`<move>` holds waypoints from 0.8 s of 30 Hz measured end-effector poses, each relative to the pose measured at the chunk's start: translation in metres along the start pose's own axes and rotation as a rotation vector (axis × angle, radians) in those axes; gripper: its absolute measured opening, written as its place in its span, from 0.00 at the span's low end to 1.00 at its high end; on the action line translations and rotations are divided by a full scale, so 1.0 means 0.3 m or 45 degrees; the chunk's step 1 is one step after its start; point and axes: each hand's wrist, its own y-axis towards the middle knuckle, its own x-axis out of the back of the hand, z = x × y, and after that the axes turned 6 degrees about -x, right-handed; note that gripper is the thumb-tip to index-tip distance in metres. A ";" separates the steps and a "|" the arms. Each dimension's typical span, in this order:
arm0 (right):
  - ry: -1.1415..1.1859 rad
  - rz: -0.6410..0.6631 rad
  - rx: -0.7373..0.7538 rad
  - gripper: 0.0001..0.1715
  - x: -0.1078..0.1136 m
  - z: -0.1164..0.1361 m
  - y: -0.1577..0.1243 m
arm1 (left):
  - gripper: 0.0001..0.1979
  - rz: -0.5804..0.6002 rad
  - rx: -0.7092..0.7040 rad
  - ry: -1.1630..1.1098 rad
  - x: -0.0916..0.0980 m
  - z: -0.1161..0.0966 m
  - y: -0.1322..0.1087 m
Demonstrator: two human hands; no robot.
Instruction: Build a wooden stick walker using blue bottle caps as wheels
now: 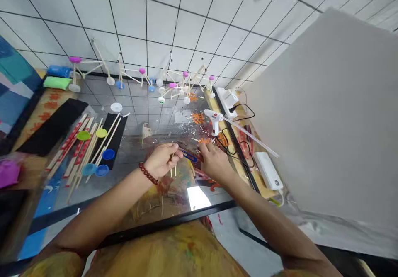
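Note:
My left hand (164, 159), with a brown bead bracelet (148, 173) at the wrist, is closed in a pinch near the middle of the table. Two pale wooden sticks (173, 171) stick out below its fingers. A blue utility knife (189, 156) spans the gap between my hands, one end at my left fingertips; whether it is held or just lies there I cannot tell. My right hand (214, 161) rests low on the table beside the knife, fingers curled down by orange marks. What they hold, if anything, is hidden.
A white hot glue gun (214, 121) with a clear glue stick stands beyond my right hand, near a power strip (228, 100) and cables. Left lie chopsticks (77, 148) in paper sleeves and blue caps (102, 170). Stick-and-cap structures (185, 87) line the tiled wall. White scraps (182, 128) litter the table.

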 end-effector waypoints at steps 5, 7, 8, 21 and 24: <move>0.978 0.583 0.107 0.15 0.007 -0.027 -0.041 | 0.11 0.115 -0.375 0.234 0.001 0.025 -0.003; 1.201 0.697 0.050 0.20 0.016 -0.045 -0.053 | 0.13 0.182 -0.405 0.219 0.008 0.035 0.003; 1.189 0.668 0.009 0.22 0.022 -0.057 -0.057 | 0.13 0.209 -0.394 0.174 0.013 0.038 0.008; -0.024 -0.071 -0.197 0.31 -0.099 -0.236 -0.090 | 0.03 0.170 -0.180 -0.110 0.064 0.021 0.051; -0.055 -0.211 -0.107 0.26 -0.139 -0.246 -0.101 | 0.03 0.141 -0.165 -0.152 0.073 0.018 0.066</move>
